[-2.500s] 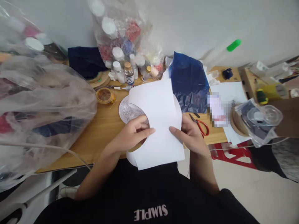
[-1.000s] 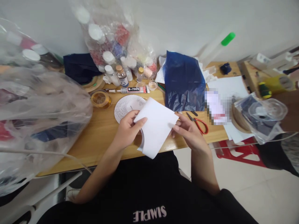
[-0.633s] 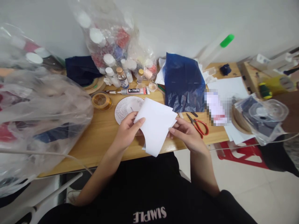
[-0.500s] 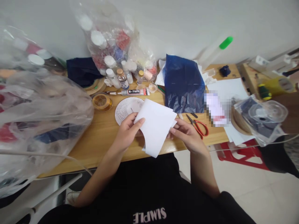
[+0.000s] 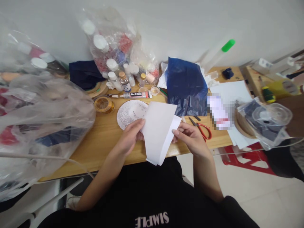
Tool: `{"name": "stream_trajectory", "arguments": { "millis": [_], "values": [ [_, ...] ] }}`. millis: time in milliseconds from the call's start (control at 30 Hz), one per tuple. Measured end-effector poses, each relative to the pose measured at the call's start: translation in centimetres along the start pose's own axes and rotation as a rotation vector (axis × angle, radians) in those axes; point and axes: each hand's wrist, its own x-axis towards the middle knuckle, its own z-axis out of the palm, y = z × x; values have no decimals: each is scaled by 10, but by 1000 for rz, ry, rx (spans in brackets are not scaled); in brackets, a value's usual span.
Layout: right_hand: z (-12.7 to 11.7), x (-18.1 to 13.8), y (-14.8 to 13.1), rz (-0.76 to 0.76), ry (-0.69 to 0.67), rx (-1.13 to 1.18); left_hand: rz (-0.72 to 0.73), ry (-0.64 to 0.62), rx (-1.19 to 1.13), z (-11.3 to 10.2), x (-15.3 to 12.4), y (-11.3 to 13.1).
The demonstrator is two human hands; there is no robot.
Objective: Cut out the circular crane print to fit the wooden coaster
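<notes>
Both my hands hold a folded white sheet of paper (image 5: 158, 131) over the near edge of the wooden table (image 5: 99, 139). My left hand (image 5: 131, 135) pinches its left side with thumb and fingers closed. At the sheet's right edge my right hand (image 5: 192, 136) grips it. Just behind the paper lies a round white disc with a fine line drawing (image 5: 129, 112), partly hidden by the sheet.
Red-handled scissors (image 5: 203, 128) lie right of my right hand. A glue tube (image 5: 133, 94), small bottles (image 5: 123, 80), a spool of gold wire (image 5: 103, 104), a dark blue sheet (image 5: 186, 86) and bags of jars (image 5: 111, 41) crowd the back. A large clear bag (image 5: 40, 107) fills the left.
The big sheet has been folded down to a smaller piece. In the last half second it has been folded again, narrower and longer, its lower end now past the table edge.
</notes>
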Motion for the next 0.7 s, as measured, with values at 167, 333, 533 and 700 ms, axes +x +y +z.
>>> {"name": "stream_trajectory", "arguments": {
  "millis": [167,333,533,700],
  "values": [
    [-1,-1,1,-12,4,22,-29,-22,-9,-2,1,-2],
    [-4,-2,4,-8,30,4,5,-32,44,1,0,0],
    [-5,-2,6,-39,87,-93,99,-66,231,3,-1,3],
    [-6,-6,5,-66,113,-188,199,-284,269,-3,-5,5]
  ]
}}
